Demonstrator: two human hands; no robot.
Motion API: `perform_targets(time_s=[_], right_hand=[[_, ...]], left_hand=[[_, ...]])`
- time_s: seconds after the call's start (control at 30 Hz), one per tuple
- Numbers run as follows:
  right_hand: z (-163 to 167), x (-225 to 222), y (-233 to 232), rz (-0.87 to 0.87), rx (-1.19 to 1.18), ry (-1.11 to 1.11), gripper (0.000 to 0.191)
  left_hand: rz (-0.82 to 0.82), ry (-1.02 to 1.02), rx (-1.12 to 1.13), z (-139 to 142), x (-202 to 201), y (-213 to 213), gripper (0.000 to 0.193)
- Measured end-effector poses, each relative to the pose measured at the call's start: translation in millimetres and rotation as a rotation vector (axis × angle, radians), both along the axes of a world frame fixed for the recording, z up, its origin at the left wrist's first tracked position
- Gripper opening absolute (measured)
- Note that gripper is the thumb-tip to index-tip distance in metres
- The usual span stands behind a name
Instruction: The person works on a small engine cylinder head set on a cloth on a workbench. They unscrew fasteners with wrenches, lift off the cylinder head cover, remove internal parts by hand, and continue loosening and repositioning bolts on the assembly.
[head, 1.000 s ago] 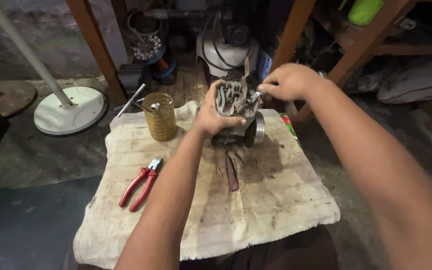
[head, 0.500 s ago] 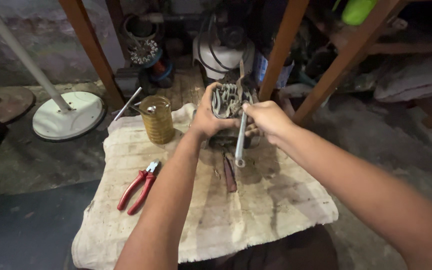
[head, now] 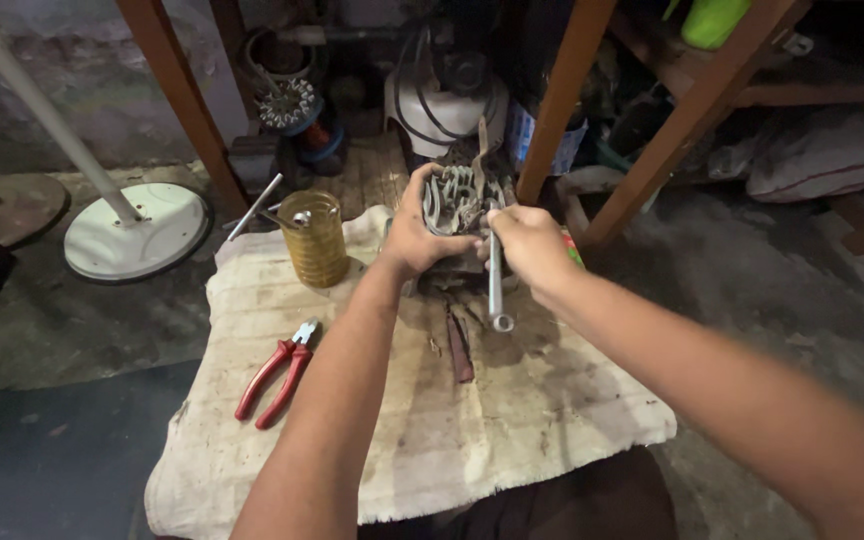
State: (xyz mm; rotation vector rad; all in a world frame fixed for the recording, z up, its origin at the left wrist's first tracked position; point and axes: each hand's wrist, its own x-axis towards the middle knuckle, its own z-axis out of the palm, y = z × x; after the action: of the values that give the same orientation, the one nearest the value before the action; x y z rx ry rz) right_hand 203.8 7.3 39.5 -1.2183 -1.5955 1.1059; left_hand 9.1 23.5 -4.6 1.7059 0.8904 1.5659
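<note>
My left hand [head: 414,238] grips the left side of a grey metal motor part with coiled windings [head: 457,198], held upright on a dirty cloth [head: 472,420]. My right hand [head: 527,245] is closed around a silver spanner [head: 495,290] whose ring end hangs down toward the cloth, its upper end against the motor part. Under my hands, a small dark tool with a reddish handle [head: 460,345] lies flat on the fabric.
Red-handled pliers [head: 274,372] lie on the cloth's left side. A yellowish jar [head: 314,240] with metal pieces stands at its back left. A white round stand base [head: 137,232] sits on the floor to the left. Wooden frame legs [head: 677,130] and clutter are behind.
My right hand came in from the right of the motor part, took hold of the spanner and now holds it against the part. My left hand has kept its grip.
</note>
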Motion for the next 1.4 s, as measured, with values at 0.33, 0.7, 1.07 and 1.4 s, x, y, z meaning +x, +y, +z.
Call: perform_targets(time_s=[0.33,0.7,1.07,1.4], right_hand=[[17,-5,-10,0.044,-0.19,-0.144,0.031],[46,30,14,-0.088,0.178,-0.202,0.024],[26,24,21,-0.011,0.643,-0.31,0.02],[1,-5,6,-0.091,0.885,-0.067,0.011]], left_hand=[[-0.015,0.011,0.041,-3,-1,4,0.104],[0.048,0.068,-0.04,7,0,-6,0.108],[0.04,0.039,-0.014,5,2,-6,0.109],[-0.035,-0.037,0.031,2,5,-1,0.11]])
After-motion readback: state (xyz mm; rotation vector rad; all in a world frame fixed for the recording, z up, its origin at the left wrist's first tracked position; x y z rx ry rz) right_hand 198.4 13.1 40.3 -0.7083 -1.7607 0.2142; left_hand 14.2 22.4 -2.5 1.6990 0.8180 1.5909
